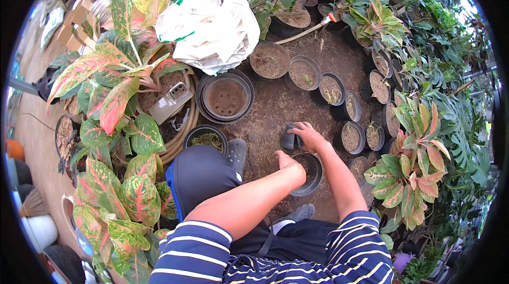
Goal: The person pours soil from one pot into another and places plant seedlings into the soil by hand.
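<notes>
My right hand [309, 136] is on a small black plastic pot [288, 138], its fingers curled over the pot's top edge. The pot seems to be upside down on the soil, and a dark gap beside it leaves unclear whether there is a second one. My left hand [291, 163] is bent at the wrist over the left side of a larger round black pot [315, 182]. Part of that pot's inside and rim show to the right of the wrist. The forearm and wrist hide most of the left fingers, so their grip cannot be made out.
Several soil-filled pots [303, 73] curve around the ground ahead and right. Nested black pots [226, 99] stand ahead left, beside a coiled hose [179, 143] and a phone [171, 103]. A white sack [210, 29] lies beyond. Leafy aglaonemas [131, 200] crowd both sides.
</notes>
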The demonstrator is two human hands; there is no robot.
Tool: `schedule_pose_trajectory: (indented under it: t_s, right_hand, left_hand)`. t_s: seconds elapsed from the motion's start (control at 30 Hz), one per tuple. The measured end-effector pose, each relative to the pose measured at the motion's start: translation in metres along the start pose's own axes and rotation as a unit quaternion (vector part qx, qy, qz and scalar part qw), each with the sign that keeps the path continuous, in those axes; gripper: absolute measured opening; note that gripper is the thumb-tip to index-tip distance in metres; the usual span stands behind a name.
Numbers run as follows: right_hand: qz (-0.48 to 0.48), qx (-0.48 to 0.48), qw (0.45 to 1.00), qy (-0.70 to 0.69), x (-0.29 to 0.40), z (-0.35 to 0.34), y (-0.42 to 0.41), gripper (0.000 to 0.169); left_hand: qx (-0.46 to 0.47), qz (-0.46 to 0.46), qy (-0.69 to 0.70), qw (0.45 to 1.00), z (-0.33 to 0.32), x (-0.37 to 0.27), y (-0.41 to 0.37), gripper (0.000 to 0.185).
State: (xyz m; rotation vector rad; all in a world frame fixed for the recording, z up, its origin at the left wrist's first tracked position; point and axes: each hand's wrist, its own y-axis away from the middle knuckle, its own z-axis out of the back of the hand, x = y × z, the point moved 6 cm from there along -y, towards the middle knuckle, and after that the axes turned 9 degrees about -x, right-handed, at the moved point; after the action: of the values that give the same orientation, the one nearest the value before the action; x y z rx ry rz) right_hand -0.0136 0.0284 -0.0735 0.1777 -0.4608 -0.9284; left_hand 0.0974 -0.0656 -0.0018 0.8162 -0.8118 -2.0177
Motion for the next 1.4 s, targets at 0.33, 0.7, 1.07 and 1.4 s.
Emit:
schedule_pose_trajectory:
  t_s: [0.33,0.7,1.07,1.4]
  right_hand:
    - [-0.220,-0.228,0.947,-0.057,-0.106,-0.006,0.051,0.095]
    - [-0.222,-0.224,0.932,-0.179,-0.099,-0.038,0.118,0.081]
    - [-0.456,-0.312,0.562,-0.615,-0.112,-0.038,0.246,0.063]
    - [-0.430,-0.347,0.641,-0.533,-0.028,0.073,0.300,0.054]
  left_hand:
    - [-0.016,0.003,-0.016,1.000,0.000,-0.010,-0.008,0.059]
    - [-0.052,0.003,-0.006,0.999,0.002,-0.005,0.001,0.051]
    - [-0.086,-0.064,-0.030,0.994,0.002,-0.018,0.004,0.034]
    - [-0.045,-0.047,-0.056,0.996,-0.009,-0.008,0.003,0.035]
